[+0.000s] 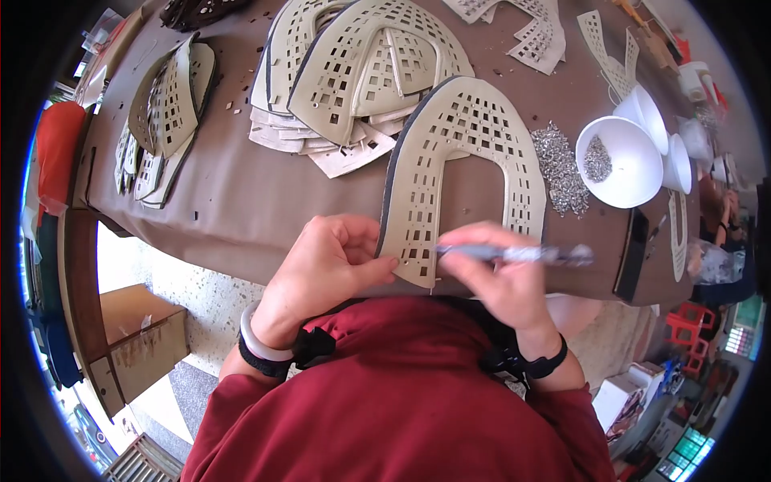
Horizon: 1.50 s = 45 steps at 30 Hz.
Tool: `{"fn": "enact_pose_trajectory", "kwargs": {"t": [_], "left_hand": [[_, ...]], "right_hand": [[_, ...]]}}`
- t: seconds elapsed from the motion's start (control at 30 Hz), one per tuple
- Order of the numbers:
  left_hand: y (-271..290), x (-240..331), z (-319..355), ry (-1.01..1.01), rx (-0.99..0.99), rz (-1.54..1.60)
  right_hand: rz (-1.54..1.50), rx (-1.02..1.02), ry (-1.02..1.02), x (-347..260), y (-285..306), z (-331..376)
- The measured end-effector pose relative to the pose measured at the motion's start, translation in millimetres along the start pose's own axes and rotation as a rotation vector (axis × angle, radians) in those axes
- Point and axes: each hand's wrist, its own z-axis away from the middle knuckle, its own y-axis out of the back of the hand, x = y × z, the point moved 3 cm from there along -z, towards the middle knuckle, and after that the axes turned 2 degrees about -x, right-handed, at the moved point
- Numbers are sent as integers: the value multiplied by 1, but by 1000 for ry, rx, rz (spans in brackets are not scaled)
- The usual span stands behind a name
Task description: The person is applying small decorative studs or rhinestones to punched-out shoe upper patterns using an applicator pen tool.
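A U-shaped beige shoe upper (pixel 414 191) with rows of small square holes and a dark underside lies at the table's near edge. My left hand (pixel 325 269) pinches the lower end of its left leg, the thumb on top and the other fingers curled. Closed round a pen-shaped tool (pixel 522 254), blurred by motion, is my right hand (pixel 506 277). The tool's left end is close to the inner edge of that same leg; whether it touches cannot be made out. Right of the upper lies a heap of tiny silvery pieces (pixel 562 173).
Stacked uppers (pixel 321 92) stand behind, and more lie at the left (pixel 173 112). White bowls (pixel 634 181), one with silvery pieces inside, sit at the right above a dark phone (pixel 632 253). Perforated cut-outs (pixel 534 40) lie at the back of the brown-covered table (pixel 241 217).
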Motion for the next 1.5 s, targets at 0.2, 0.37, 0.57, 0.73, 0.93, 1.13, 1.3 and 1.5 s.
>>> {"fn": "enact_pose_trajectory", "kwargs": {"t": [0.2, 0.37, 0.57, 0.73, 0.93, 1.13, 1.3, 1.5], "left_hand": [[-1, 12, -12, -12, -13, -276], [-7, 9, -29, -214, 95, -267], [-6, 9, -30, -161, 109, -247], [-2, 8, -30, -58, 5, -199], [0, 8, -30, -61, -47, -193], [1, 9, -32, -12, -71, -138], [1, 8, -32, -28, -78, -107], [1, 8, -31, -12, -77, -89]], "right_hand": [[-28, 254, -159, 12, 32, -16], [43, 218, -158, 11, 28, -21], [130, 168, -194, 9, 27, -17], [41, 177, -195, 7, 29, -17], [135, 125, -185, 7, 27, -16], [40, 155, -190, 10, 28, -17], [178, 115, -116, 10, 25, -17], [250, 96, -90, 7, 26, -15]]}}
